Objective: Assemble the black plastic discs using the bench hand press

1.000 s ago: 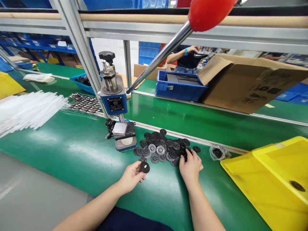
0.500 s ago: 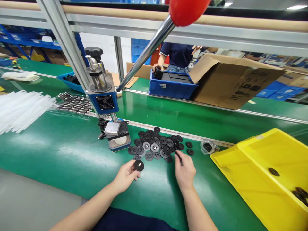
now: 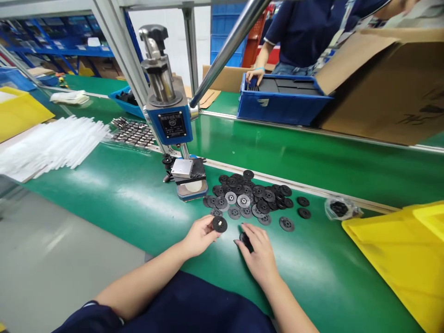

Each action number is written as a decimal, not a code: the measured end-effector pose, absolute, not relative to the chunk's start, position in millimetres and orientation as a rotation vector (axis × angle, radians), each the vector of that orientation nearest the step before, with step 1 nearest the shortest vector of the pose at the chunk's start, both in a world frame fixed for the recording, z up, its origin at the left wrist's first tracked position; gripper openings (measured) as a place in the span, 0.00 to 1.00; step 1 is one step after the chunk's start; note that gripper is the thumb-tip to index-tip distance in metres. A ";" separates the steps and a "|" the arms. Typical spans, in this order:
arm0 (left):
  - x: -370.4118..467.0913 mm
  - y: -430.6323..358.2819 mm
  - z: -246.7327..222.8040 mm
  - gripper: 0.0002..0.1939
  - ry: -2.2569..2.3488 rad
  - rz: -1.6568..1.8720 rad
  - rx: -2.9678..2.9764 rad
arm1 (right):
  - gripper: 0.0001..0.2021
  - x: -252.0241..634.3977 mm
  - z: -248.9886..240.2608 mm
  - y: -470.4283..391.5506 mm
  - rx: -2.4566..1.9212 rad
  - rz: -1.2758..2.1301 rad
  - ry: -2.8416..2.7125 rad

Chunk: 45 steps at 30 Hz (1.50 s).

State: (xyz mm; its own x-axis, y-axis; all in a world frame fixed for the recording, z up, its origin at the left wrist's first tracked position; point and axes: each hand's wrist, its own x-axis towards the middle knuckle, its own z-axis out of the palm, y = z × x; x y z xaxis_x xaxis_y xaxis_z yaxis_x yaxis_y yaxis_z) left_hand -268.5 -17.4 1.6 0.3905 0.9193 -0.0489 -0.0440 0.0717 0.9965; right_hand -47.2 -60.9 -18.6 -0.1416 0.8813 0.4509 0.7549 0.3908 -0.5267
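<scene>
My left hand (image 3: 201, 236) pinches a black disc (image 3: 219, 224) by its edge, with a small pale piece showing at its centre. Close by on the right, my right hand (image 3: 258, 252) curls its fingers around another black disc (image 3: 245, 240), partly hidden by the fingers. Beyond both hands spreads a pile of black discs (image 3: 239, 189), a few with a greyer shine. One loose disc (image 3: 286, 224) lies flat to the right of the pile.
A blue hand press (image 3: 173, 125) with a long lever stands behind the pile's left end. White strips (image 3: 65, 143) and metal shafts (image 3: 133, 134) lie left. Yellow bins (image 3: 391, 259) and a plastic bag (image 3: 342, 208) are right. Across the bench, a person's hand (image 3: 255, 76) reaches into a blue crate (image 3: 280, 108).
My right hand has drawn back from the pile towards my left hand, with a disc in its fingers. A single disc now lies right of the pile. The camera view has shifted.
</scene>
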 end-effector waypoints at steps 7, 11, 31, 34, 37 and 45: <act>-270.7 -16.5 3.3 0.11 0.929 0.874 1.333 | 0.27 -44.0 -19.3 -63.7 -1.593 0.210 -1.838; -271.3 -15.0 5.9 0.10 0.937 0.886 1.406 | 0.24 -39.4 -20.4 -67.1 -1.649 0.150 -1.817; -271.6 -19.7 6.8 0.11 1.051 0.857 1.685 | 0.18 -76.0 13.8 -68.0 -1.577 0.292 -1.678; -272.1 -22.1 2.1 0.10 1.048 0.860 1.753 | 0.17 -94.8 29.2 -73.3 -1.445 0.375 -1.728; -273.2 -23.0 -0.8 0.11 1.021 0.870 1.800 | 0.17 -107.5 33.7 -74.6 -1.376 0.390 -1.800; -274.2 -22.7 0.1 0.11 0.959 0.905 1.819 | 0.18 -111.7 33.2 -72.0 -1.378 0.331 -1.869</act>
